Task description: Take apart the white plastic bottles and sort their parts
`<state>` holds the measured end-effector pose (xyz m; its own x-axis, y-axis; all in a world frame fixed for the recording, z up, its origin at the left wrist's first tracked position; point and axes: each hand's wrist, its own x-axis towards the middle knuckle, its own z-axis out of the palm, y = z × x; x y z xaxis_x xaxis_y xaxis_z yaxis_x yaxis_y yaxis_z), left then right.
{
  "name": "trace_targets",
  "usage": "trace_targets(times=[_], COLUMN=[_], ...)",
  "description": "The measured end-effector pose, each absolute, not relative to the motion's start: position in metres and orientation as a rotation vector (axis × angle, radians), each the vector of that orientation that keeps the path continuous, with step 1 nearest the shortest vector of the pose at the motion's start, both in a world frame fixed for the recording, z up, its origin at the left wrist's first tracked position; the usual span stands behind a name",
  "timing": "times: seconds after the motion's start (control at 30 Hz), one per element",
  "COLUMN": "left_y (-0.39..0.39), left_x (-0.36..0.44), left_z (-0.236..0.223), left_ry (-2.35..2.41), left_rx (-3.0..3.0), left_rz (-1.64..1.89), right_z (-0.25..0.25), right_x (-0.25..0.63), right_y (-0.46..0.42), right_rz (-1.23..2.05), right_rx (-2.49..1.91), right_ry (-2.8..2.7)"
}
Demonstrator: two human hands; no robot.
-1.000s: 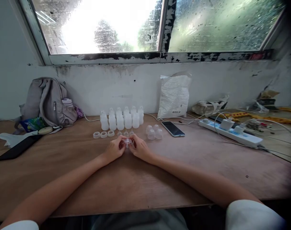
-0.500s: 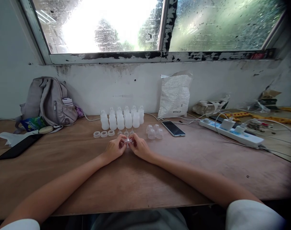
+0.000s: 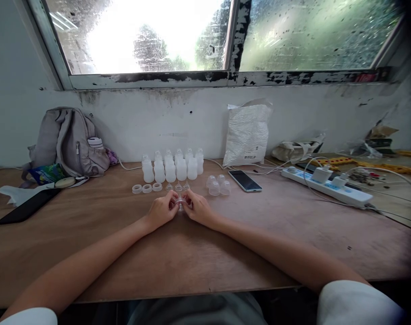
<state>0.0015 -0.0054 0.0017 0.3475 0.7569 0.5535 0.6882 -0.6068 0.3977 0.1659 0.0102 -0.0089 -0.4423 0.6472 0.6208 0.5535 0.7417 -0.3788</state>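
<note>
White bottles (image 3: 170, 170) lined up at far centre, clear tops fitted; contents can't be told. White-lidded container (image 3: 95, 143) held in side pocket of backpack (image 3: 68, 142), far left. Clear ring piece (image 3: 180, 200) pinched between fingertips of left hand (image 3: 163, 210) and right hand (image 3: 198, 209), near side of bottles. Versus earlier frame: ring piece tilted slightly differently, bottle layout unchanged.

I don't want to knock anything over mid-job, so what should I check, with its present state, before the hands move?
1. Left hand and right hand both on the clear piece: ok.
2. Its parts lined up: cannot tell, fingers cover much of it.
3. Bottles upright: ok.
4. Space just beyond the fingers free: not ok, small pointed pieces there.
5. Rings apart from the hands: ok.
</note>
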Motion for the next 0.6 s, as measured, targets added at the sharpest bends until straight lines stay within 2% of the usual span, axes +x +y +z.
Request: trace_targets(times=[0.6], left_y=[-0.0016], left_x=[0.0046], left_z=[0.0009], left_ry=[1.400], left_rx=[2.447], left_rz=[1.053], right_z=[-0.0130], right_x=[0.1611], right_y=[0.0115], right_rz=[0.137], right_rx=[-0.914], right_ry=[-2.227])
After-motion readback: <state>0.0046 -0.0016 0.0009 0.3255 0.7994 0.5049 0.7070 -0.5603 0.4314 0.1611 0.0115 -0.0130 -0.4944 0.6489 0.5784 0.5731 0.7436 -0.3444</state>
